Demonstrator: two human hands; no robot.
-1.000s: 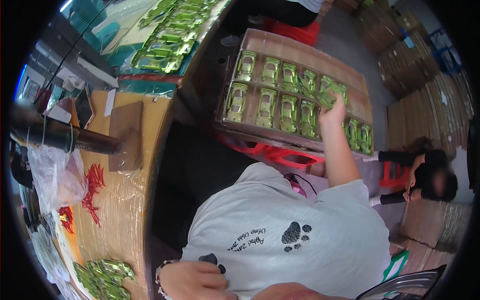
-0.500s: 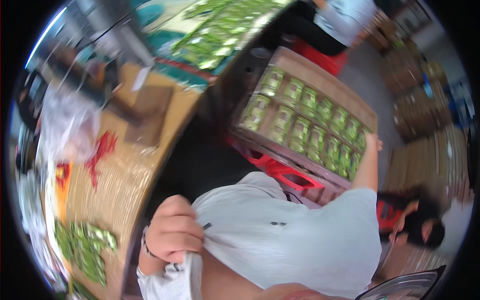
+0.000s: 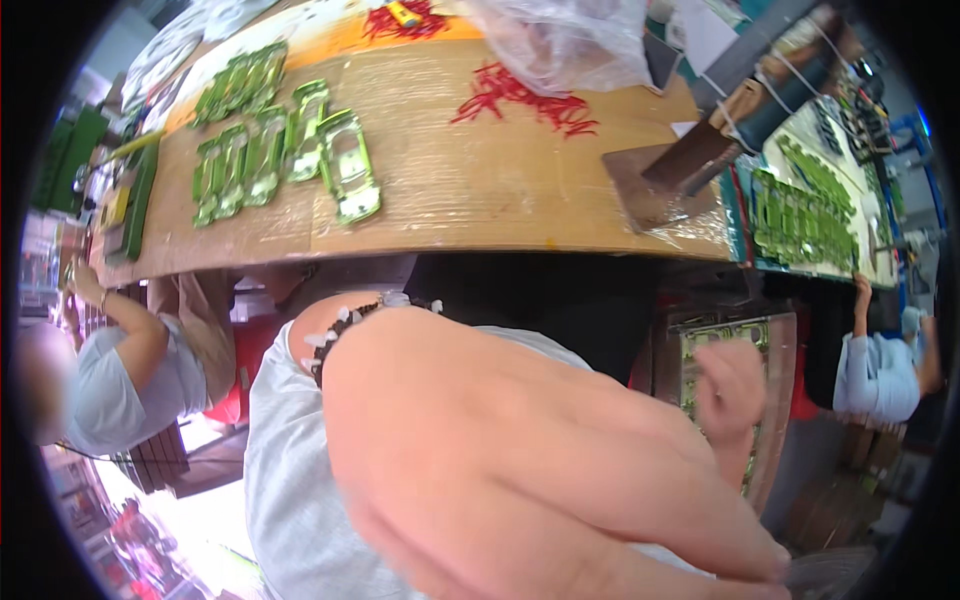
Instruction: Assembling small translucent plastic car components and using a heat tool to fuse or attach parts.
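Observation:
My left hand (image 3: 540,460), with a beaded bracelet (image 3: 345,330) at its wrist, fills the lower middle, very close. Its fingers stretch toward the lower right, where a clear lens (image 3: 835,572) shows by the fingertips; contact cannot be made out. My right hand (image 3: 733,388), smaller and slightly blurred, has curled fingers and nothing visible in them. Below it is a shallow cardboard box (image 3: 783,375) holding green plastic pieces (image 3: 752,336). On the table beyond lie several green, car-shaped plastic shells (image 3: 350,165), some in a row.
The cardboard-covered table (image 3: 420,190) carries red strips (image 3: 525,100), a clear plastic bag (image 3: 575,40) and a metal stand (image 3: 690,165). One person (image 3: 125,380) sits at left, another (image 3: 880,370) at right beside a second table (image 3: 870,235) of green parts.
The view has swung toward the table. My left hand has let go of the shirt and come up close with fingers extended. My right hand has left the box's edge and curls above it.

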